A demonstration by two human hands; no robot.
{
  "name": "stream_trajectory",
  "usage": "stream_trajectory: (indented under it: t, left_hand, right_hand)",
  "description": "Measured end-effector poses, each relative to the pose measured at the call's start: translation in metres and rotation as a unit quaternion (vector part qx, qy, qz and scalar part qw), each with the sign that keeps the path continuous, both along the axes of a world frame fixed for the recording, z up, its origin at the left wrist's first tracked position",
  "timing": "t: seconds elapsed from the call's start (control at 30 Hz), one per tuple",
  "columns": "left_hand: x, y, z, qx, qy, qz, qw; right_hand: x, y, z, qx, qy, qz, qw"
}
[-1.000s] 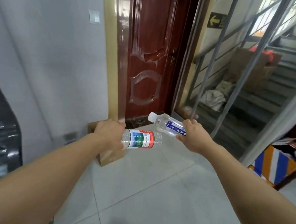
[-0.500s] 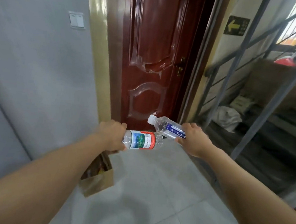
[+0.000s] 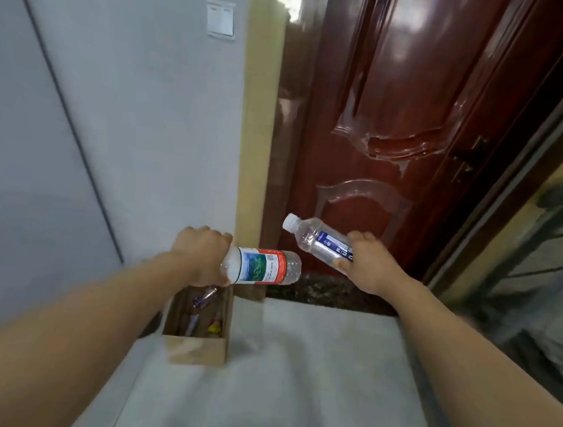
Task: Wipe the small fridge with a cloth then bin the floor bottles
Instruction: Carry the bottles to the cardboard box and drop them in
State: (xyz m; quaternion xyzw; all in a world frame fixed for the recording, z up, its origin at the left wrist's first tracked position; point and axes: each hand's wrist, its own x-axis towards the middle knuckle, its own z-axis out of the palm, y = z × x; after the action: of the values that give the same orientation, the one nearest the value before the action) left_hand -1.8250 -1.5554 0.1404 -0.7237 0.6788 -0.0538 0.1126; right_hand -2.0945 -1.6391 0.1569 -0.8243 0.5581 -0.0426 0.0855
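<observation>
Both arms are extended forward at about the same height. The left hand grasps the red-and-green-labelled bottle at its cap end, fingers curled round the neck; the bottle lies roughly level, its base pointing right. The right hand grasps the blue-labelled bottle round its lower body, fingers wrapped over the label; this bottle is tilted, white cap up and to the left. The two bottles are near each other but apart. Directly below the left hand, on the pale tiled floor, stands an open brown paper bag, set just beside the yellow door frame. The bag holds several items; blur prevents identification, though one appears to be a small plastic bottle. A glossy red-brown door stands behind the hands. A white wall switch is mounted on the grey wall to the left.
</observation>
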Motion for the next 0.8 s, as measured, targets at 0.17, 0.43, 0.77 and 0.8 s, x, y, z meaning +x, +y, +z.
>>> stream_trajectory:
  t: [0.17,0.43,0.77,0.8]
  left_hand:
    - [0.030,-0.040,-0.014,0.018,-0.021,0.070,0.997]
    - [0.091,-0.132,-0.048,0.022,0.011,0.151,0.988]
    - [0.147,-0.186,-0.079,0.044,0.033,0.261,0.964]
    - [0.151,-0.190,-0.083,0.045,0.041,0.280,0.958]
  right_hand:
    - [0.033,-0.070,-0.014,0.028,0.001,0.071,0.997]
    - [0.112,-0.189,-0.029,0.053,0.020,0.132,0.990]
    - [0.222,-0.301,-0.054,0.079,0.057,0.246,0.964]
    - [0.235,-0.311,-0.059,0.081,0.061,0.263,0.959]
